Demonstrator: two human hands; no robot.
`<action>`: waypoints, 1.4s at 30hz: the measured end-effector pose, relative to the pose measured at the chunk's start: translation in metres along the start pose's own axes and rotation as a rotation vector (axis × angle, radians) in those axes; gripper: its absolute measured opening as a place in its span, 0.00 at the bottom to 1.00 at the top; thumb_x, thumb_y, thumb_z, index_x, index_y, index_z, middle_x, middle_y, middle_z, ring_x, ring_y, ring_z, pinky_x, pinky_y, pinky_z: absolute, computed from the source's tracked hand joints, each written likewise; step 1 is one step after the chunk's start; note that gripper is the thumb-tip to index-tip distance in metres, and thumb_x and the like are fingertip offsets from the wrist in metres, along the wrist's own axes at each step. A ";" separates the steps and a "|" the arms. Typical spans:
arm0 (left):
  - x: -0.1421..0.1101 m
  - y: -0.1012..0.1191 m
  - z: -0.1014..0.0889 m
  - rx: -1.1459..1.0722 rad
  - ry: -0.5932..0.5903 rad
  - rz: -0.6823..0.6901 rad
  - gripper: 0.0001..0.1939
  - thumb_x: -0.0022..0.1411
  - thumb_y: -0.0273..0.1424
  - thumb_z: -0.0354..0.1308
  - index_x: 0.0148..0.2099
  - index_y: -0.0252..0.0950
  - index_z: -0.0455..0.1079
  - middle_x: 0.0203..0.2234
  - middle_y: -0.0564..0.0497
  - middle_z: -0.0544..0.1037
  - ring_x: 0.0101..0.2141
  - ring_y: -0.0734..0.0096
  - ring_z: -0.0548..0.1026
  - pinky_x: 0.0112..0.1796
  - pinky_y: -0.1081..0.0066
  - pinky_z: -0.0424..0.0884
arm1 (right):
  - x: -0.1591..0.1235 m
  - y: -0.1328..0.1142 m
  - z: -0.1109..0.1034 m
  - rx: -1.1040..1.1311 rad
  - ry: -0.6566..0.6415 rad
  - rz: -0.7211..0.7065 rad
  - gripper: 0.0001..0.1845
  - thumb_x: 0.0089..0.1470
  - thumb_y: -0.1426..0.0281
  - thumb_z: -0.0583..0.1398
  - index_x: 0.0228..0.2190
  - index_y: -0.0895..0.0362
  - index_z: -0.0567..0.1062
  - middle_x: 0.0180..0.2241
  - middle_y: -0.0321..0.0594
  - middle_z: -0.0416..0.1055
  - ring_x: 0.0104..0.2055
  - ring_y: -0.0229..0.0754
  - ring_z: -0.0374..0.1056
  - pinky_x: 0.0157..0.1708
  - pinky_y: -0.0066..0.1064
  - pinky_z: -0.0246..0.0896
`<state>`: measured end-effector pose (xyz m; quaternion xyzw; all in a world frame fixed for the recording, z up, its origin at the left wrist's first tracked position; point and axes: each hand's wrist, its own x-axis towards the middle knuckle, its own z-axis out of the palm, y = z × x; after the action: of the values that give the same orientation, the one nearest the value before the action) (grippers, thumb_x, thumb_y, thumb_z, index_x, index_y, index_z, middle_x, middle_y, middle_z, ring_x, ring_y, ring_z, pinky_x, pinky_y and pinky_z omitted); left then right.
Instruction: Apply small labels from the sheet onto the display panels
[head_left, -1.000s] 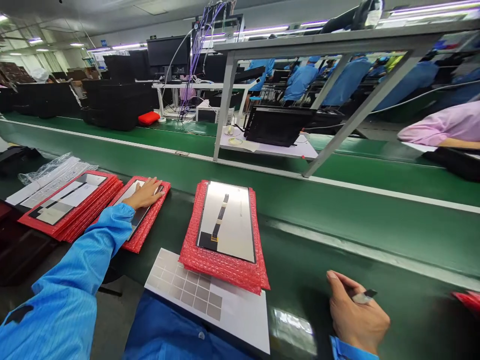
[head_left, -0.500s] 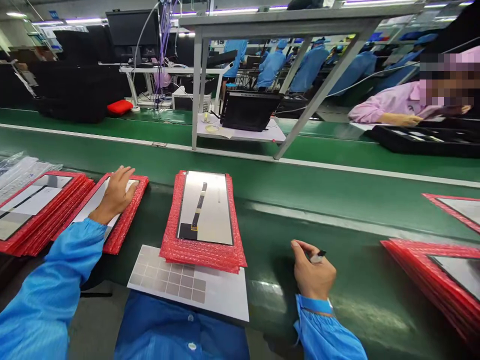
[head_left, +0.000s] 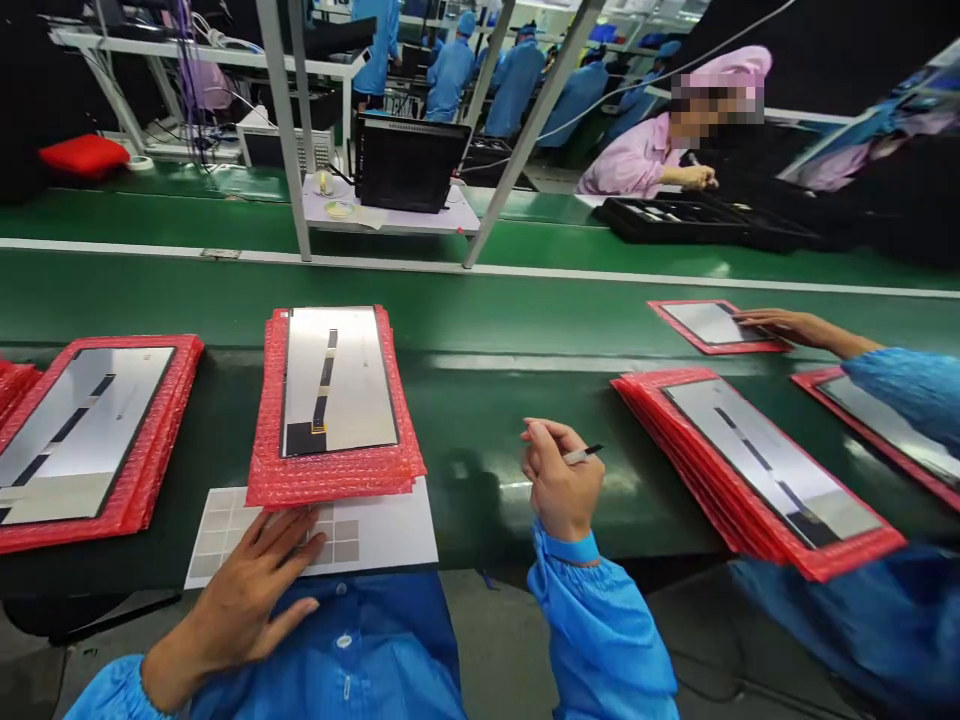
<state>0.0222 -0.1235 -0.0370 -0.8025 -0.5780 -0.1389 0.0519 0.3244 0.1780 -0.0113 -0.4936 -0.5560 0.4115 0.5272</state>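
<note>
The central stack of red bubble-wrap pads point(head_left: 262, 420) lies squared up on the green conveyor belt point(head_left: 480, 310) and carries one silver-backed display panel point(head_left: 337, 380); a black flex strip point(head_left: 325, 385) runs down the panel to a black block at its lower edge, with a small yellow mark where they meet; no tilt is visible. The left hand point(head_left: 247, 590) is spread, fingers apart, resting on a white card with grey squares point(head_left: 390, 530); the card lies partly under the stack's near edge. The right hand point(head_left: 561, 482) is raised over the belt, pinching a slim marker pen point(head_left: 583, 455) between thumb and fingers; the pen is clear of the panel. A second red stack point(head_left: 161, 450) lies to the left, a third point(head_left: 720, 490) at an angle to the right; both carry similar panels. Beyond the third, a co-worker's hand point(head_left: 795, 322) reaches over a panel on a red pad point(head_left: 709, 325).
</note>
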 end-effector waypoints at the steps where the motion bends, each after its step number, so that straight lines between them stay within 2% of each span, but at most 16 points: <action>1: -0.003 -0.003 0.005 0.027 -0.004 -0.007 0.30 0.69 0.42 0.61 0.69 0.38 0.67 0.64 0.41 0.73 0.64 0.51 0.71 0.67 0.51 0.64 | -0.009 -0.005 -0.002 0.029 -0.029 0.021 0.21 0.58 0.52 0.68 0.37 0.59 0.80 0.27 0.37 0.75 0.16 0.31 0.55 0.14 0.26 0.49; 4: -0.012 -0.011 0.012 0.036 0.024 -0.043 0.28 0.69 0.41 0.61 0.67 0.40 0.69 0.64 0.42 0.74 0.63 0.51 0.72 0.69 0.50 0.60 | -0.035 -0.010 -0.007 0.070 -0.132 0.105 0.21 0.58 0.51 0.68 0.36 0.59 0.81 0.26 0.37 0.74 0.15 0.30 0.54 0.14 0.26 0.49; 7: -0.011 -0.009 0.009 -0.028 0.080 -0.069 0.23 0.68 0.37 0.62 0.63 0.40 0.73 0.58 0.42 0.79 0.60 0.50 0.75 0.67 0.47 0.63 | -0.057 -0.005 -0.011 0.103 -0.207 0.158 0.24 0.62 0.48 0.63 0.37 0.58 0.82 0.28 0.40 0.76 0.19 0.35 0.63 0.20 0.29 0.61; 9: 0.002 0.001 0.006 -0.086 0.136 -0.052 0.19 0.68 0.33 0.62 0.60 0.39 0.74 0.53 0.43 0.82 0.58 0.53 0.76 0.65 0.51 0.67 | -0.068 -0.001 -0.014 0.122 -0.209 0.154 0.28 0.65 0.46 0.58 0.36 0.57 0.83 0.29 0.41 0.75 0.27 0.41 0.70 0.28 0.33 0.69; 11: 0.026 0.019 0.006 -0.145 0.147 0.016 0.18 0.69 0.30 0.61 0.60 0.37 0.74 0.53 0.43 0.82 0.60 0.57 0.75 0.64 0.57 0.68 | -0.076 0.001 -0.016 0.114 -0.229 0.177 0.32 0.66 0.42 0.55 0.33 0.56 0.82 0.25 0.39 0.71 0.27 0.41 0.69 0.28 0.32 0.68; 13: 0.056 0.041 0.009 -0.191 0.063 0.106 0.20 0.71 0.32 0.58 0.62 0.36 0.72 0.61 0.43 0.76 0.66 0.55 0.68 0.67 0.56 0.65 | -0.082 0.002 -0.019 0.100 -0.302 0.252 0.33 0.64 0.40 0.55 0.32 0.56 0.80 0.21 0.34 0.66 0.20 0.37 0.61 0.19 0.28 0.60; 15: 0.084 0.060 0.018 -0.216 -0.051 0.166 0.23 0.72 0.35 0.58 0.66 0.39 0.68 0.68 0.45 0.69 0.70 0.53 0.62 0.69 0.51 0.61 | -0.085 0.002 -0.022 0.077 -0.407 0.321 0.30 0.63 0.42 0.59 0.35 0.56 0.80 0.20 0.31 0.65 0.16 0.34 0.56 0.15 0.27 0.55; 17: 0.104 0.074 0.029 -0.223 -0.143 0.150 0.30 0.71 0.38 0.60 0.71 0.42 0.62 0.71 0.45 0.63 0.72 0.51 0.58 0.70 0.47 0.57 | -0.087 0.002 -0.028 0.022 -0.485 0.321 0.25 0.62 0.46 0.62 0.39 0.56 0.80 0.18 0.29 0.65 0.17 0.35 0.59 0.18 0.28 0.60; 19: 0.113 0.081 0.041 -0.226 -0.187 0.103 0.35 0.69 0.40 0.62 0.74 0.44 0.58 0.72 0.42 0.61 0.72 0.48 0.58 0.69 0.43 0.55 | -0.088 0.002 -0.035 -0.055 -0.537 0.284 0.21 0.61 0.51 0.66 0.41 0.57 0.82 0.18 0.30 0.68 0.18 0.38 0.65 0.22 0.29 0.66; 22: 0.113 0.083 0.053 -0.226 -0.194 0.078 0.37 0.68 0.42 0.63 0.74 0.45 0.57 0.72 0.39 0.61 0.71 0.46 0.59 0.69 0.41 0.52 | -0.089 0.002 -0.044 -0.113 -0.575 0.232 0.16 0.56 0.56 0.71 0.38 0.56 0.84 0.27 0.38 0.78 0.21 0.39 0.71 0.22 0.30 0.68; 24: 0.110 0.082 0.056 -0.222 -0.184 0.085 0.38 0.69 0.43 0.63 0.75 0.46 0.55 0.72 0.40 0.61 0.71 0.46 0.59 0.70 0.41 0.49 | -0.091 0.003 -0.044 -0.125 -0.582 0.150 0.12 0.55 0.59 0.72 0.35 0.55 0.86 0.32 0.41 0.81 0.26 0.42 0.75 0.26 0.31 0.72; 27: 0.108 0.083 0.056 -0.197 -0.179 0.076 0.39 0.69 0.42 0.63 0.76 0.47 0.53 0.72 0.41 0.60 0.71 0.48 0.58 0.71 0.42 0.47 | -0.095 0.007 -0.040 -0.156 -0.593 -0.004 0.09 0.56 0.62 0.72 0.33 0.54 0.87 0.33 0.44 0.83 0.33 0.47 0.79 0.34 0.35 0.75; 29: 0.109 0.083 0.055 -0.180 -0.186 0.076 0.41 0.68 0.42 0.64 0.76 0.47 0.52 0.72 0.41 0.60 0.72 0.47 0.58 0.70 0.42 0.48 | -0.097 0.010 -0.036 -0.172 -0.587 -0.057 0.07 0.56 0.63 0.71 0.34 0.54 0.87 0.32 0.44 0.84 0.33 0.48 0.80 0.36 0.36 0.76; 36: 0.110 0.081 0.055 -0.177 -0.202 0.093 0.40 0.69 0.45 0.62 0.77 0.49 0.51 0.72 0.41 0.60 0.71 0.47 0.59 0.68 0.42 0.54 | -0.097 0.015 -0.034 -0.131 -0.583 -0.096 0.04 0.56 0.66 0.71 0.32 0.54 0.86 0.31 0.44 0.84 0.31 0.47 0.80 0.33 0.35 0.75; 42: 0.109 0.081 0.055 -0.189 -0.206 0.084 0.39 0.70 0.44 0.62 0.77 0.50 0.50 0.73 0.43 0.58 0.72 0.48 0.57 0.69 0.43 0.52 | -0.096 0.013 -0.035 -0.144 -0.595 -0.086 0.05 0.56 0.66 0.71 0.33 0.54 0.86 0.32 0.44 0.84 0.32 0.47 0.80 0.33 0.35 0.76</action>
<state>0.1390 -0.0372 -0.0526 -0.8372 -0.5305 -0.1076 -0.0778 0.3564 0.0837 -0.0376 -0.3634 -0.7340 0.4748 0.3220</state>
